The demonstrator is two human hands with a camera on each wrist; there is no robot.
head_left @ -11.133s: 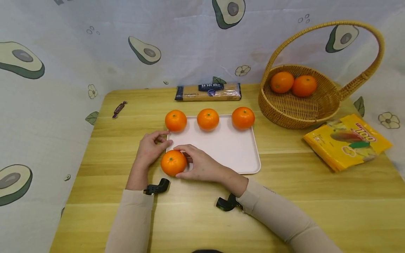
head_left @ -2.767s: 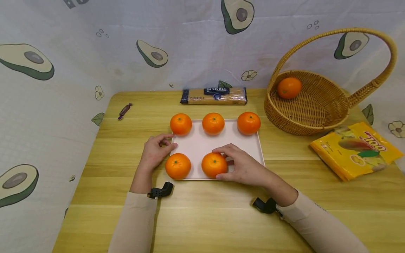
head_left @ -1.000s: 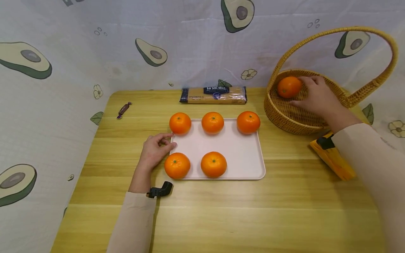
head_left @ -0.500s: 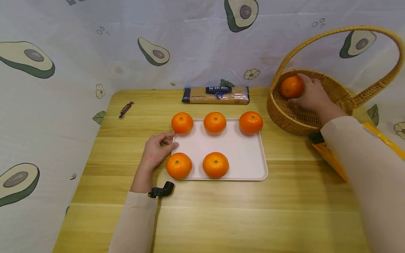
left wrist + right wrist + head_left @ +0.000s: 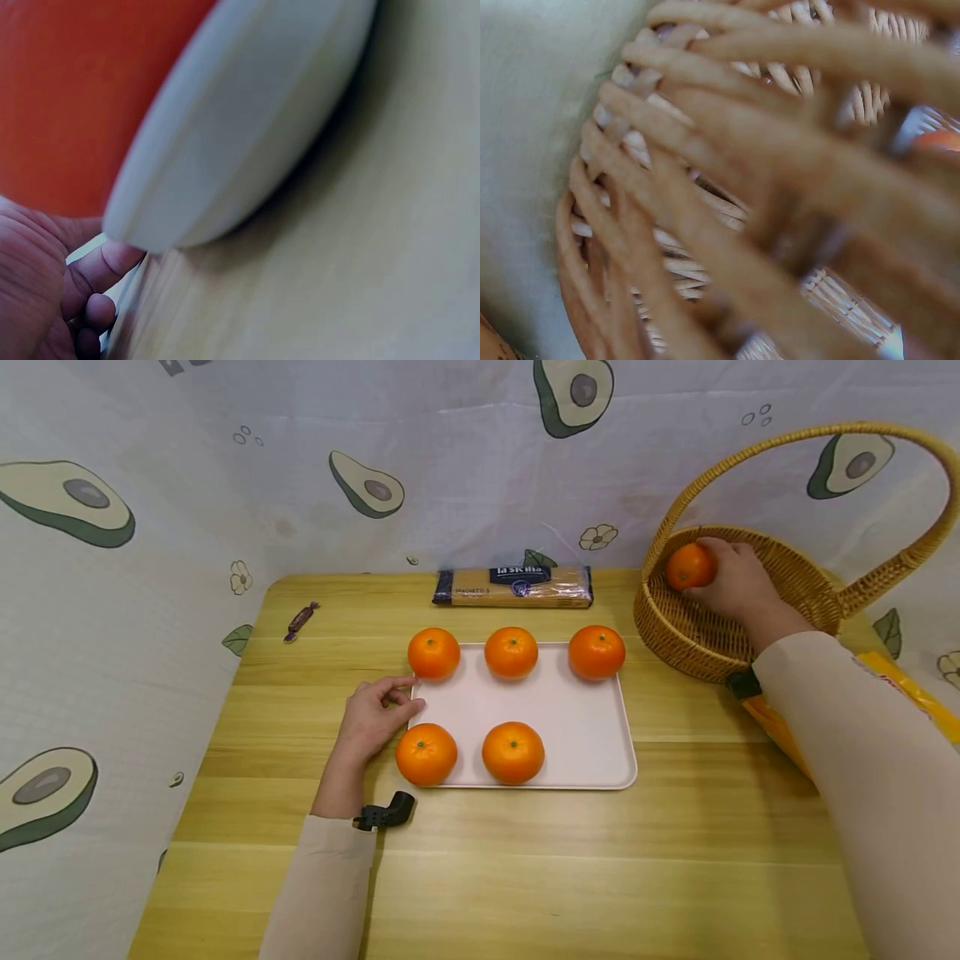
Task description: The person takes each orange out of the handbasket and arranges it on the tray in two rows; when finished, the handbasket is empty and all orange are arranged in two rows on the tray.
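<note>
My right hand (image 5: 731, 581) reaches into the wicker basket (image 5: 678, 647) and grips the orange (image 5: 690, 567) inside it, thumb and fingers on its right side. My left hand (image 5: 372, 718) is at the left edge of the white tray (image 5: 577, 727), its curled fingers and thumb at the rim. On the tray are three oranges along the far edge, such as the middle orange (image 5: 511, 652), and two along the near edge, the left orange (image 5: 426, 754) and the right orange (image 5: 513, 752). In the left wrist view, fingers (image 5: 105, 266) touch the tray's rim (image 5: 225, 127).
A spaghetti pack (image 5: 513, 587) lies behind the tray. One wrapped candy (image 5: 301, 622) is at the far left of the table. The yellow bag (image 5: 780, 735), partly hidden under the right sleeve, sits in front of the basket, whose tall handle (image 5: 840, 428) arches above the right hand.
Earlier, the right hand set oranges at the tray's near left and near middle. It then moved to the basket and closed on the orange there. The left hand has stayed at the tray.
</note>
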